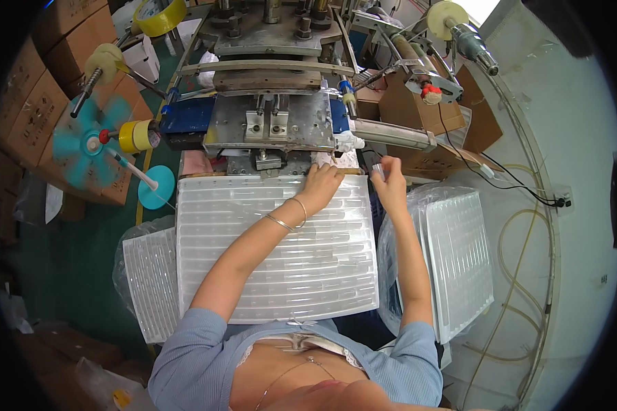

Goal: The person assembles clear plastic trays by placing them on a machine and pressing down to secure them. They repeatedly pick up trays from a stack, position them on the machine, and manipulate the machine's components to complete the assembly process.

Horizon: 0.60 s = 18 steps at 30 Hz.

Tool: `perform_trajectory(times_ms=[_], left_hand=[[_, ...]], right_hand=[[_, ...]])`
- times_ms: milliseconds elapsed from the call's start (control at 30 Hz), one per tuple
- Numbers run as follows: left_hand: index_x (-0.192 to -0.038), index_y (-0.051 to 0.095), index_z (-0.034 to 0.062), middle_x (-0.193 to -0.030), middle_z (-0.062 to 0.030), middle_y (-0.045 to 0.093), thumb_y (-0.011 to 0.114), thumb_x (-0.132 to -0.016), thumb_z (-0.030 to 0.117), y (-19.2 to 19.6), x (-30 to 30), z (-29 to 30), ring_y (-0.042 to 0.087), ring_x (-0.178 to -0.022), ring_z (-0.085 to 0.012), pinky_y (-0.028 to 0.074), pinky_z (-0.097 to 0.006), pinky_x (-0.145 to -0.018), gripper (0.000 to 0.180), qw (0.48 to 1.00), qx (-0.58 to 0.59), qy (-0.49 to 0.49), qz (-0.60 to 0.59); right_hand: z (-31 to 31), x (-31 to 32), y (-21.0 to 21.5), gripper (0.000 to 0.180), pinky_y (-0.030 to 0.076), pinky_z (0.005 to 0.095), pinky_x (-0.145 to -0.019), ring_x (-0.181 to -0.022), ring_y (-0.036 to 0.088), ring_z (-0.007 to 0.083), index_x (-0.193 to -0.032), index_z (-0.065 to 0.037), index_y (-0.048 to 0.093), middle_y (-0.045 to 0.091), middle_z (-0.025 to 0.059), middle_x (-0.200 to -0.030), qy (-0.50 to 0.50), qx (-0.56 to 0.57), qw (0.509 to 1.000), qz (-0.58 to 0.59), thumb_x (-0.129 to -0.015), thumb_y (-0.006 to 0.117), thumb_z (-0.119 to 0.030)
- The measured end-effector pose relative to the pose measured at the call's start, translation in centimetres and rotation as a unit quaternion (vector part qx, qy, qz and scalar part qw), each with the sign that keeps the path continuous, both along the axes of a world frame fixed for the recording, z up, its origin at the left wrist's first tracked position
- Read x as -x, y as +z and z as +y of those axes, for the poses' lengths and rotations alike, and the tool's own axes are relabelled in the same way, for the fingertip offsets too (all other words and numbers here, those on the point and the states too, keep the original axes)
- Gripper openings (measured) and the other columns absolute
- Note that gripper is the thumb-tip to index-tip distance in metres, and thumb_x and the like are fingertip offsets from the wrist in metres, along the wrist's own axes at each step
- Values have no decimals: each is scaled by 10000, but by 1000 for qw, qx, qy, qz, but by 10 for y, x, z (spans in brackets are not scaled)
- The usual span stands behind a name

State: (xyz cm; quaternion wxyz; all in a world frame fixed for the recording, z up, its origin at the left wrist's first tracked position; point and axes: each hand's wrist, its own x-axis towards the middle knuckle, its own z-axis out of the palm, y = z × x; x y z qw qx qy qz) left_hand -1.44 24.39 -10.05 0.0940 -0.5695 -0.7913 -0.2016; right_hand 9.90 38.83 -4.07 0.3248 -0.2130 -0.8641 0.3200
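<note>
A wide white tray (pixel 281 250) with ridged rows lies in front of me, and clear, tube-like plastic pieces seem to fill the rows. My left hand (pixel 321 186), with bracelets on its wrist, reaches across the tray to its far edge. Its fingers are bent and close together beside the machine's front; what they hold, if anything, is hidden. Past the tray's far right corner, my right hand (pixel 391 183) is raised. Thumb and fingers pinch a small clear plastic piece (pixel 378 168). Just beyond the tray stands a metal press machine (pixel 271 127) with a small clamp block (pixel 268 161).
Stacked white trays (pixel 459 264) in clear plastic stand to the right; another ridged tray (pixel 152 284) leans at the left. A turquoise fan (pixel 92 144) and a yellow tape roll (pixel 137 135) are left of the machine. Cardboard boxes (pixel 418 109) stand behind; cables hang along the right wall.
</note>
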Motion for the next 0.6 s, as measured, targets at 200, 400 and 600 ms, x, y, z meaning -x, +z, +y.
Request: perform_trajectory(times_ms=[200, 400, 600], left_hand=[[-1116, 584, 83, -976, -85, 570, 621, -767, 65, 34, 6, -60, 530, -932, -254, 396, -369, -815, 352, 987, -143, 14, -76], [-1050, 623, 107, -997, -57, 574, 598, -784, 76, 63, 36, -127, 522, -905, -243, 390, -368, -751, 270, 941, -285, 180, -25], [-1032, 644, 116, -935, -80, 581, 621, -804, 314, 118, 68, -109, 469, -948, -243, 317, -404, -821, 303, 900, -270, 297, 168]], right_hand=[[10, -4, -11, 165, 459, 271, -583, -626, 514, 129, -954, -31, 598, 605, 74, -976, 27, 54, 998, 17, -815, 623, -116], [-21, 4, 5, 268, 515, 232, -683, -779, 528, 44, -1124, -20, 581, 555, 16, -1019, 126, 174, 975, 51, -860, 588, -67], [-63, 28, 45, 243, 508, 253, -682, -761, 635, 131, -1041, -1, 606, 657, 98, -1023, 122, 137, 981, 59, -821, 656, -91]])
